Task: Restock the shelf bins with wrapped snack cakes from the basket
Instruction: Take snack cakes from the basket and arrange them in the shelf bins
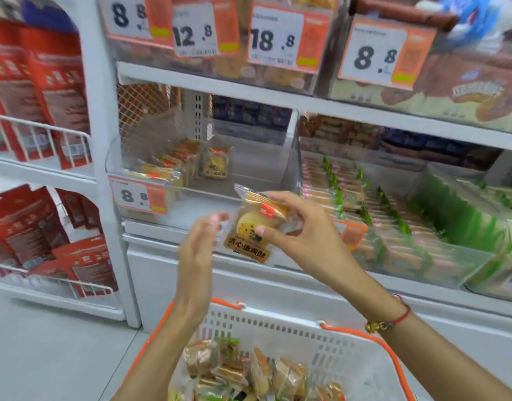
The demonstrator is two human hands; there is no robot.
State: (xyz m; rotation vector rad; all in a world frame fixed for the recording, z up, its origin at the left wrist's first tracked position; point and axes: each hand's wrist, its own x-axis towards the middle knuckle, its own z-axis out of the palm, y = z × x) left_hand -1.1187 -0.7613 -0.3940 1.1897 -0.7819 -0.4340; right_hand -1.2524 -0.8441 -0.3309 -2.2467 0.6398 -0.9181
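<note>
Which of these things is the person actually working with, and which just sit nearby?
In use: wrapped snack cake pinched by right hand; left hand alongside; white basket of cakes; clear shelf bin behind.

Nearby: red packets; price tags; green-wrapped packs.

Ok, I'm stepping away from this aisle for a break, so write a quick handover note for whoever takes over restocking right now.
Right hand: pinches one wrapped snack cake in front of the shelf.
Left hand: open, fingertips at the wrapper's left edge.
Clear bin: a short row of matching cakes on its left side, one more standing behind; the rest is bare.
Basket: below the hands, many wrapped cakes in it.
Done: some cakes are in the bin.
Left: place the held cake, then move the remaining ones from the basket.
</note>
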